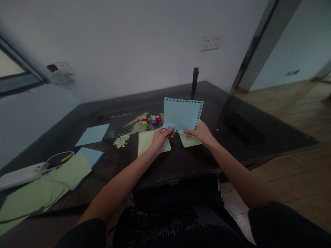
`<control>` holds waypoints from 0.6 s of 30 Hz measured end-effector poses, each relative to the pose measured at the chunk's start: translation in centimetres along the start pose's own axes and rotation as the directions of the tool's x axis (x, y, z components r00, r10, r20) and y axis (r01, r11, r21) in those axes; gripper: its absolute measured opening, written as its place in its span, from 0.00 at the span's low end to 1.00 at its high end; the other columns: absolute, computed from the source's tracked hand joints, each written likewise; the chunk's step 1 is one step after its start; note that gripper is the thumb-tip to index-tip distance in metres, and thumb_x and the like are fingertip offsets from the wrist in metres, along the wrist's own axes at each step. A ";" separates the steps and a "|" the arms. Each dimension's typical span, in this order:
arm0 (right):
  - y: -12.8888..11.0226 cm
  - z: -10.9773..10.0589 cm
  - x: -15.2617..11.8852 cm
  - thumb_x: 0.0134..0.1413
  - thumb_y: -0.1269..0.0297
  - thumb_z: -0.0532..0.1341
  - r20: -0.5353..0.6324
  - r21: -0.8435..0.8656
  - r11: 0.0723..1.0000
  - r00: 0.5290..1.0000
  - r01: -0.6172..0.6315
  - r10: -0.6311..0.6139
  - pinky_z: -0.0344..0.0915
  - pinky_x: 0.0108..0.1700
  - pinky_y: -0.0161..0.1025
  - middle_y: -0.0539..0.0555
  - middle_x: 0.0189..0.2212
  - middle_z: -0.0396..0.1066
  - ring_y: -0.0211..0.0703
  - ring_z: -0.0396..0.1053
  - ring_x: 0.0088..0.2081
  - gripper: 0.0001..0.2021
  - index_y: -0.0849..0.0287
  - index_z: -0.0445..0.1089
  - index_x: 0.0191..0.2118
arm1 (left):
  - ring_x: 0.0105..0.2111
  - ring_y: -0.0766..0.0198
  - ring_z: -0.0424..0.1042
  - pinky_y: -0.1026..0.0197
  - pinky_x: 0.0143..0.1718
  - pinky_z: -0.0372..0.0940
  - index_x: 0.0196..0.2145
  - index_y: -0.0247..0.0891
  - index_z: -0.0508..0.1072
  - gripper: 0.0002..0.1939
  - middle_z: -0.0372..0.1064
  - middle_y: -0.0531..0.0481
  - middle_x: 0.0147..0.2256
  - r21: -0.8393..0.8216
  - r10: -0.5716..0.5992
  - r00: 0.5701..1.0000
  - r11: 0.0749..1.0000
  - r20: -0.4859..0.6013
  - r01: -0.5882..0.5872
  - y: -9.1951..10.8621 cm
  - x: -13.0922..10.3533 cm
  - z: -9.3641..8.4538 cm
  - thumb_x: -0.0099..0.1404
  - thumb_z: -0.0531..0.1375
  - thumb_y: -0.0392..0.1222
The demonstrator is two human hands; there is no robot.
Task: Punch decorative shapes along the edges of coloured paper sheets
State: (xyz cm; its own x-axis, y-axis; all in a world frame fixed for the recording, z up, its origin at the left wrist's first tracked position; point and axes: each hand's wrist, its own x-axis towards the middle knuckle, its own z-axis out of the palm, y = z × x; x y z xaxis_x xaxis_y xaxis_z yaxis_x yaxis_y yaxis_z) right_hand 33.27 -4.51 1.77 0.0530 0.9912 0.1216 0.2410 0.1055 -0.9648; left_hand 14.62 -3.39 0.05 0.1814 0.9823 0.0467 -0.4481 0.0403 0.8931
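A light blue sheet of paper [182, 113] is held up above the table, with small punched shapes along its top and right edges and part of its bottom edge. My left hand [160, 137] is closed round a small purple paper punch [170, 129] at the sheet's lower left edge. Fingers and thumb of my right hand [200, 132] pinch the sheet at its lower right. Beneath my hands lie a pale yellow-green punched sheet [146, 140] and another yellow-green sheet [190, 141], both partly hidden.
Several coloured punches [154, 120] stand behind my left hand. A pile of paper bits [121, 140] lies left of it. Further left are blue paper [92, 134], yellow-green sheets [77, 167] and a white power strip [22, 175]. A black post [194, 82] rises at the back.
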 end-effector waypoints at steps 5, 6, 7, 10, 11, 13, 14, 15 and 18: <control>0.2 0.1 0.0 0.34 0.65 0.68 0.010 0.001 1.000 1.000 -0.020 0.020 0.69 0.29 0.42 0.56 0.24 0.75 0.44 0.71 0.23 0.11 0.64 0.72 0.28 | 0.30 0.68 0.71 0.62 0.40 0.65 0.32 0.32 0.74 0.18 0.74 0.49 0.31 -0.027 -0.030 0.999 0.999 -0.016 0.029 -0.2 0.2 -0.2 0.44 0.71 0.41; 0.2 0.1 0.0 0.34 0.65 0.68 0.003 0.007 1.000 1.000 -0.028 0.028 0.68 0.29 0.42 0.56 0.24 0.74 0.44 0.71 0.23 0.11 0.65 0.72 0.28 | 0.30 0.68 0.71 0.62 0.40 0.65 0.32 0.32 0.74 0.18 0.74 0.49 0.31 -0.032 -0.037 0.999 0.999 -0.019 0.036 -0.2 0.2 -0.2 0.44 0.71 0.41; 0.1 0.1 0.0 0.34 0.65 0.68 -0.007 0.014 0.999 0.999 -0.034 0.034 0.68 0.28 0.42 0.56 0.24 0.74 0.44 0.71 0.23 0.11 0.65 0.71 0.28 | 0.30 0.68 0.71 0.62 0.40 0.65 0.32 0.31 0.74 0.18 0.74 0.49 0.30 -0.037 -0.044 0.999 0.998 -0.021 0.043 -0.3 0.2 -0.2 0.44 0.71 0.41; 0.1 0.2 -0.1 0.34 0.64 0.68 -0.026 0.031 0.999 0.999 -0.025 0.026 0.68 0.28 0.41 0.55 0.22 0.73 0.43 0.70 0.22 0.11 0.64 0.71 0.26 | 0.30 0.68 0.72 0.61 0.41 0.65 0.32 0.31 0.74 0.18 0.74 0.48 0.31 -0.053 -0.056 0.998 0.997 -0.023 0.054 -0.3 0.1 -0.1 0.44 0.71 0.41; 0.1 0.2 -0.1 0.34 0.64 0.68 -0.027 0.036 0.999 0.999 -0.018 0.019 0.67 0.27 0.40 0.55 0.21 0.73 0.42 0.70 0.22 0.11 0.64 0.70 0.25 | 0.31 0.68 0.72 0.61 0.42 0.64 0.33 0.31 0.74 0.18 0.74 0.48 0.31 -0.060 -0.057 0.998 0.997 -0.022 0.055 -0.3 0.1 0.0 0.44 0.71 0.41; 0.2 0.2 0.0 0.33 0.64 0.68 -0.032 0.048 0.999 0.999 -0.007 0.009 0.67 0.27 0.40 0.54 0.21 0.73 0.42 0.69 0.21 0.11 0.64 0.70 0.25 | 0.32 0.67 0.72 0.60 0.43 0.64 0.32 0.31 0.74 0.18 0.74 0.48 0.32 -0.076 -0.061 0.998 0.995 -0.018 0.060 -0.3 0.0 0.1 0.45 0.71 0.40; 0.2 0.2 0.0 0.33 0.63 0.68 -0.035 0.057 0.998 0.999 -0.003 0.005 0.68 0.27 0.40 0.54 0.21 0.73 0.42 0.69 0.21 0.12 0.64 0.71 0.26 | 0.32 0.67 0.73 0.60 0.44 0.64 0.32 0.31 0.74 0.17 0.74 0.48 0.32 -0.084 -0.067 0.998 0.994 -0.015 0.066 -0.3 0.0 0.1 0.45 0.71 0.39; 0.2 0.2 0.0 0.32 0.63 0.69 -0.039 0.068 0.998 0.999 0.000 0.003 0.68 0.27 0.40 0.54 0.21 0.73 0.42 0.70 0.22 0.12 0.64 0.71 0.26 | 0.32 0.67 0.73 0.60 0.45 0.64 0.32 0.31 0.73 0.17 0.74 0.49 0.31 -0.091 -0.074 0.997 0.993 -0.011 0.072 -0.3 0.0 0.1 0.45 0.71 0.39; 0.1 0.2 0.0 0.31 0.63 0.69 -0.055 0.096 0.995 0.998 0.003 0.002 0.69 0.27 0.40 0.54 0.21 0.73 0.42 0.70 0.22 0.13 0.64 0.71 0.26 | 0.33 0.67 0.73 0.59 0.48 0.62 0.33 0.31 0.73 0.16 0.74 0.48 0.32 -0.097 -0.092 0.996 0.991 0.012 0.093 -0.3 -0.1 0.0 0.46 0.71 0.37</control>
State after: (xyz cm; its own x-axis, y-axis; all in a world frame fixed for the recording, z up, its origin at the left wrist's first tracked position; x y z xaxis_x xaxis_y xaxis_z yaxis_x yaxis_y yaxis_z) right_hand 33.10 -4.48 1.64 0.1065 0.9855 0.1324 0.1473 0.1160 -0.9823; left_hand 14.79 -3.48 -0.25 0.2321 0.9722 -0.0308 -0.5123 0.1491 0.8458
